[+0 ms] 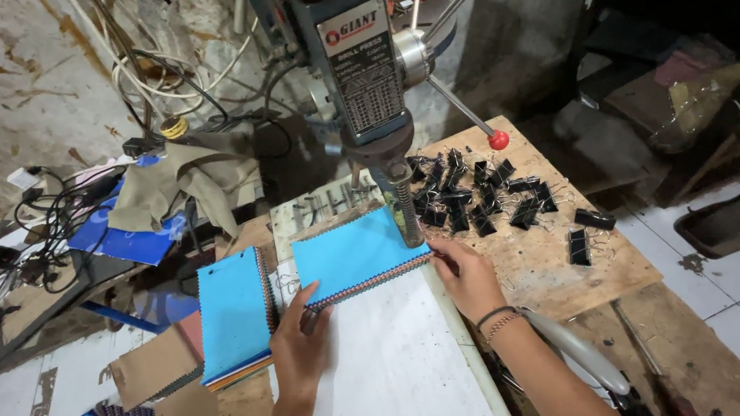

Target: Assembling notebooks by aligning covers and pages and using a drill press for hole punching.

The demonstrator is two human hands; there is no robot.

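Note:
A stack of blue sheets with zigzag-cut edges lies on a white board under the bit of a drill press. My left hand grips the stack's near left corner. My right hand presses on its right corner, close to the drill bit. A second blue stack lies to the left, resting on brown and orange sheets.
Several black binder clips are heaped on the plywood board at right. The press's red-knobbed feed handles stick out above them. Tangled cables and a beige cloth lie at left. A grey handle lies near my right forearm.

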